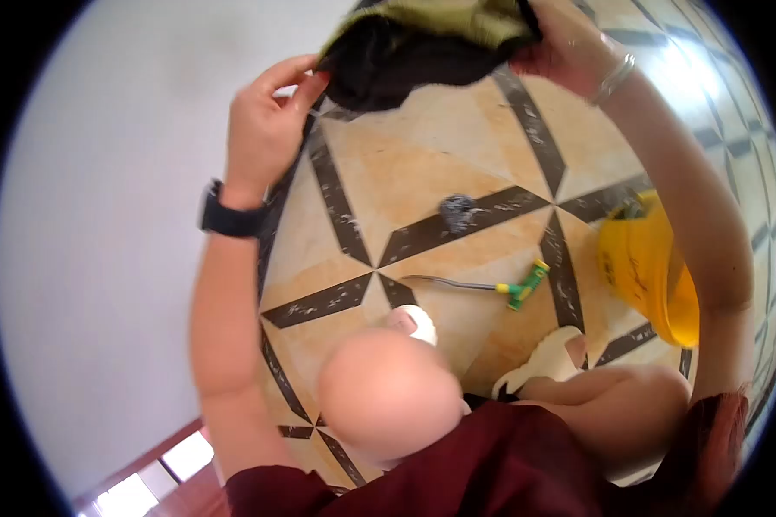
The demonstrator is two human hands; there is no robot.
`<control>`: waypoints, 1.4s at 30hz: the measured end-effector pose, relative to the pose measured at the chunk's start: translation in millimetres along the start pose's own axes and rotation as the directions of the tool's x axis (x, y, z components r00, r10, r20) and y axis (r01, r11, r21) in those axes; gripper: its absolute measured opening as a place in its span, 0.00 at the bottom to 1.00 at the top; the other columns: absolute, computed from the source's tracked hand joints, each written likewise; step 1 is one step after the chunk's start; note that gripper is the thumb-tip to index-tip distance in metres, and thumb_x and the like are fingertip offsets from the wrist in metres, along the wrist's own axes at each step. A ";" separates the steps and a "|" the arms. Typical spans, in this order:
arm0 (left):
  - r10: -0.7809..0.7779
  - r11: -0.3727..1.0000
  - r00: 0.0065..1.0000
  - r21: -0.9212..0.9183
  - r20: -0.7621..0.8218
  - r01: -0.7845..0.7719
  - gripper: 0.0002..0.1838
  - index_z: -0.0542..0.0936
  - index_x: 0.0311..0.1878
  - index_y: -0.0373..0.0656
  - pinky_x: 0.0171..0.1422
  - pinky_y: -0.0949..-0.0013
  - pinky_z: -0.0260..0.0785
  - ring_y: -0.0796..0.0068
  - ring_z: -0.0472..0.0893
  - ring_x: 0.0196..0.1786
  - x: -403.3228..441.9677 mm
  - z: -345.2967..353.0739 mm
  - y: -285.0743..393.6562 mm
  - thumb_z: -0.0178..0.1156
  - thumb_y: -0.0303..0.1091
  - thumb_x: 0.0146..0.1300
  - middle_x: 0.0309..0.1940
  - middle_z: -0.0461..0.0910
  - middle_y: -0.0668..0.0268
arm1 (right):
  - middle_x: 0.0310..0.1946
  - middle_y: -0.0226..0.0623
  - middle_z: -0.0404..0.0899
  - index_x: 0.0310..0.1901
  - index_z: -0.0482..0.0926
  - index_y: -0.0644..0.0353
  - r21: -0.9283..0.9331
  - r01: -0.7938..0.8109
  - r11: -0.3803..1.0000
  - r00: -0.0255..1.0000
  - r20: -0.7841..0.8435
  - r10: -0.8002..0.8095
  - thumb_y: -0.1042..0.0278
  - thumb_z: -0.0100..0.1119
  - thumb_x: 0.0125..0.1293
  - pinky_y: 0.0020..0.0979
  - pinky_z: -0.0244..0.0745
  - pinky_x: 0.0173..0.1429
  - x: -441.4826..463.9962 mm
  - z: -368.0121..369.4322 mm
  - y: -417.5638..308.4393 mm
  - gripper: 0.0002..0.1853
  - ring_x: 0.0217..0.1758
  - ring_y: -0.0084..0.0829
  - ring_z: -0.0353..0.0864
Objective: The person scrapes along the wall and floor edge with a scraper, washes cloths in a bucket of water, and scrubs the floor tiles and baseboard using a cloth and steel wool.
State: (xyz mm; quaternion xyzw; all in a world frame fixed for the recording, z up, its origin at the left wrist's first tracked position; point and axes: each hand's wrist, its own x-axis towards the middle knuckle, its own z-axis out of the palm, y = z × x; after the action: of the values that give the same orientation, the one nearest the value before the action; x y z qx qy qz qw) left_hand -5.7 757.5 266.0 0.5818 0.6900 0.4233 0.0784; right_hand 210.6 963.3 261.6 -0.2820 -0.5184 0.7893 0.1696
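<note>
A yellow-green and black cloth item (405, 65) is stretched between my two hands at the top of the head view. Its upper part is cut off by the frame, so I cannot tell its exact kind. My left hand (270, 121), with a black band on the wrist, pinches its left edge between thumb and fingers. On the other side, my right hand (569, 47), wearing a bangle, grips the right edge, its fingers partly hidden. Below the cloth, a grey scouring pad (458, 211) lies on the tiled floor. Nearer my knees rests a tool with a green and yellow T-shaped handle (522, 287) and a bent metal shaft.
A yellow bucket (642, 267) stands to the right, partly behind my right forearm, with something dark near its rim. A pale wall (121, 215) runs along the left. My knees and light slippers (539, 362) are in the foreground on the patterned tiles (457, 138).
</note>
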 end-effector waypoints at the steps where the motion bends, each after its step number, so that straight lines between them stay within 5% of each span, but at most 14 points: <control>1: 0.156 0.976 0.973 0.177 -0.169 -0.125 0.11 0.79 0.45 0.41 0.36 0.76 0.68 0.79 0.74 0.35 -21.6 -9.6 -18.1 0.61 0.31 0.59 0.43 0.75 0.62 | 0.36 0.35 0.79 0.45 0.73 0.57 0.037 -0.032 0.999 0.999 0.032 0.030 0.56 0.39 0.70 0.30 0.78 0.34 4.6 27.9 8.7 0.16 0.34 0.29 0.80; 2: 0.208 0.941 0.931 0.321 -0.301 -0.106 0.10 0.80 0.46 0.44 0.34 0.77 0.67 0.81 0.72 0.34 -45.1 -16.9 -34.1 0.58 0.30 0.62 0.39 0.70 0.66 | 0.37 0.37 0.79 0.50 0.70 0.58 0.132 0.034 0.991 0.997 0.068 -0.043 0.56 0.43 0.69 0.29 0.80 0.39 12.7 55.4 16.8 0.16 0.35 0.31 0.82; 4: -0.335 0.933 0.798 -0.294 -0.500 0.208 0.14 0.74 0.54 0.47 0.30 0.81 0.65 0.81 0.69 0.33 -90.7 -7.9 -62.3 0.53 0.34 0.66 0.35 0.65 0.70 | 0.46 0.35 0.75 0.55 0.68 0.59 0.307 0.018 0.952 0.927 0.353 -0.131 0.58 0.52 0.64 0.31 0.71 0.54 29.6 89.2 50.4 0.21 0.49 0.29 0.74; 6: -0.801 0.292 0.562 -0.954 -0.207 0.064 0.18 0.66 0.60 0.51 0.42 0.72 0.70 0.79 0.71 0.41 -119.2 13.4 -70.1 0.48 0.40 0.69 0.37 0.71 0.71 | 0.52 0.34 0.72 0.56 0.69 0.59 0.349 -0.096 0.932 0.835 0.538 -0.115 0.60 0.57 0.62 0.32 0.67 0.61 41.0 122.8 106.8 0.23 0.55 0.28 0.72; 11: -0.373 -0.286 0.928 -0.951 0.001 -0.114 0.15 0.69 0.53 0.46 0.54 0.71 0.68 0.76 0.72 0.49 -243.6 112.4 -156.6 0.46 0.41 0.68 0.47 0.73 0.69 | 0.35 0.31 0.78 0.43 0.74 0.63 -0.422 0.002 0.907 0.782 0.566 0.262 0.78 0.60 0.54 0.33 0.70 0.55 -16.3 216.5 185.8 0.13 0.45 0.32 0.77; 13: -0.514 -0.040 0.854 -0.993 -0.077 -0.114 0.14 0.71 0.50 0.47 0.51 0.72 0.69 0.76 0.73 0.46 -281.1 125.5 -163.4 0.46 0.43 0.68 0.43 0.73 0.68 | 0.35 0.36 0.77 0.42 0.74 0.63 -0.557 0.360 0.749 0.794 0.604 0.067 0.82 0.61 0.47 0.35 0.69 0.57 -22.1 220.4 218.5 0.17 0.45 0.39 0.76; 17: -0.773 -0.443 0.580 -0.874 0.259 -0.200 0.31 0.71 0.53 0.44 0.52 0.68 0.70 0.69 0.76 0.47 -294.8 55.4 -116.7 0.44 0.63 0.63 0.45 0.76 0.62 | 0.36 0.44 0.74 0.42 0.74 0.60 -0.574 0.728 0.376 0.664 0.727 -0.174 0.84 0.61 0.38 0.40 0.66 0.62 -26.7 241.2 250.8 0.23 0.48 0.51 0.71; 21: -0.779 -0.439 0.562 -0.883 0.280 -0.168 0.31 0.68 0.58 0.42 0.54 0.65 0.71 0.65 0.77 0.49 -326.1 37.8 -101.7 0.45 0.59 0.64 0.50 0.75 0.60 | 0.49 0.45 0.69 0.46 0.74 0.55 -0.393 0.737 0.549 0.368 0.916 0.161 0.83 0.59 0.37 0.43 0.62 0.65 -29.5 262.9 258.0 0.27 0.58 0.50 0.67; 24: -0.976 -0.190 0.167 -0.930 0.142 -0.315 0.21 0.71 0.56 0.44 0.49 0.64 0.74 0.67 0.79 0.46 -364.2 -6.0 -93.4 0.53 0.44 0.64 0.46 0.78 0.63 | 0.56 0.44 0.67 0.50 0.72 0.55 -0.408 0.629 0.662 0.460 0.882 0.106 0.80 0.61 0.42 0.38 0.64 0.62 -26.5 277.4 250.6 0.27 0.59 0.47 0.67; 28: -0.851 0.165 -0.495 -0.984 -0.174 0.062 0.13 0.74 0.46 0.43 0.38 0.62 0.74 0.68 0.79 0.37 -484.4 -93.4 -120.2 0.56 0.28 0.56 0.38 0.78 0.65 | 0.50 0.41 0.71 0.48 0.73 0.59 -0.520 0.284 0.806 0.722 0.669 0.178 0.80 0.59 0.51 0.30 0.72 0.50 -3.9 258.6 261.6 0.20 0.53 0.34 0.73; 30: -0.642 0.300 -0.479 -0.771 -0.599 0.562 0.22 0.68 0.50 0.36 0.46 0.63 0.69 0.63 0.76 0.42 -521.2 -146.5 -133.4 0.57 0.26 0.50 0.42 0.74 0.58 | 0.46 0.39 0.73 0.46 0.72 0.62 -0.521 0.144 0.841 0.778 0.584 0.229 0.80 0.57 0.54 0.28 0.73 0.48 9.9 241.3 274.6 0.16 0.49 0.29 0.75; 32: -0.337 0.012 -0.294 -0.317 -0.894 0.948 0.40 0.56 0.61 0.28 0.61 0.62 0.61 0.54 0.70 0.53 -557.3 -202.0 -153.6 0.61 0.27 0.43 0.53 0.68 0.48 | 0.43 0.37 0.74 0.45 0.72 0.64 -0.517 0.029 0.856 0.796 0.530 0.293 0.80 0.54 0.57 0.26 0.73 0.46 20.1 225.6 287.1 0.12 0.46 0.26 0.77; 36: -0.371 -0.155 -0.350 -0.314 -0.860 0.937 0.37 0.56 0.61 0.30 0.65 0.63 0.53 0.53 0.67 0.57 -749.9 -257.8 -281.1 0.56 0.32 0.46 0.57 0.66 0.48 | 0.34 0.35 0.77 0.43 0.73 0.66 -0.619 -0.021 0.785 0.817 0.442 0.371 0.78 0.52 0.62 0.25 0.73 0.46 24.3 213.4 301.2 0.08 0.41 0.25 0.79; 42: -0.373 -0.581 -0.344 -0.072 -0.862 0.811 0.23 0.73 0.47 0.36 0.57 0.60 0.62 0.56 0.73 0.51 -677.9 -241.3 -279.1 0.51 0.42 0.51 0.49 0.75 0.54 | 0.33 0.34 0.77 0.42 0.73 0.65 -0.591 -0.199 0.782 0.861 0.276 0.428 0.74 0.50 0.65 0.25 0.73 0.45 16.2 183.5 314.1 0.07 0.37 0.24 0.78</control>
State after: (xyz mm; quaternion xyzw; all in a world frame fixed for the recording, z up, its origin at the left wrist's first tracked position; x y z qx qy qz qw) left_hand -145.7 59.1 -31.2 -0.3909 0.9168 -0.0474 -0.0662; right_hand 91.6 712.6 26.0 -0.2368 -0.6879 0.6666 -0.1624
